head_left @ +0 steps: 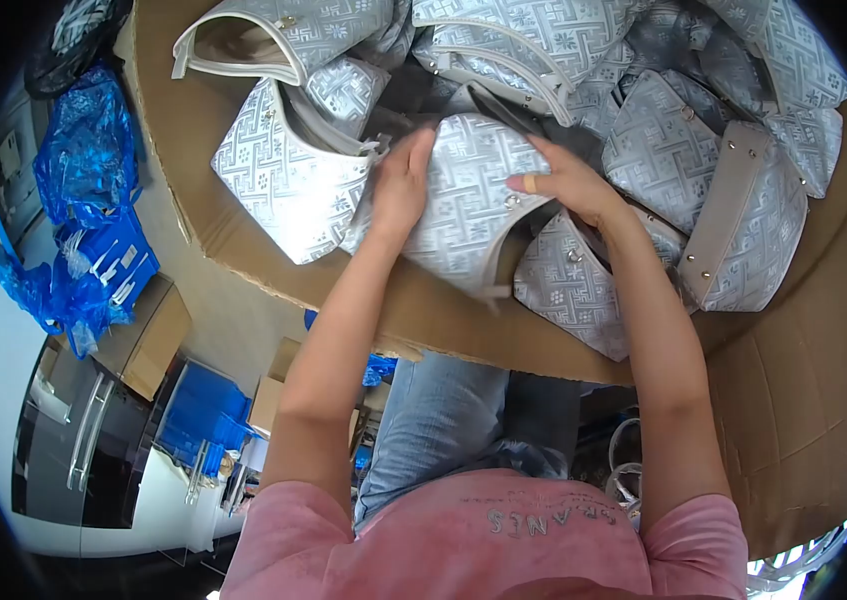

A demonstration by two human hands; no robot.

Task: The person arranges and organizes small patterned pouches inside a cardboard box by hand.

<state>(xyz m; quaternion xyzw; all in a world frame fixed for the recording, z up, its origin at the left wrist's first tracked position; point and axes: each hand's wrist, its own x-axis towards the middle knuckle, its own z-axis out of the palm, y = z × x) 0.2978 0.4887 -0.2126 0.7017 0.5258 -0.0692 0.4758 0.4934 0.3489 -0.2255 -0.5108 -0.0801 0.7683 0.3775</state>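
Observation:
A silver-white patterned handbag (pixel 468 195) is between my two hands, partly blurred. My left hand (pixel 403 190) presses along its left side, with the fingertips near the top. On the opposite side my right hand (pixel 568 182) grips the bag, its thumb on the front face and the other fingers hidden behind. A tan band wraps the right thumb. Close to my left hand lies a white patterned bag (pixel 293 180) with its mouth gaping. Below my right wrist rests a smaller patterned bag (pixel 568 285).
A large cardboard box (pixel 793 400) holds several similar bags, including an open-mouthed bag (pixel 243 45) and a bag with a beige studded panel (pixel 728 215). To the left are blue plastic bags (pixel 88 150), a small carton (pixel 148 330) and a dark glossy cabinet (pixel 73 430).

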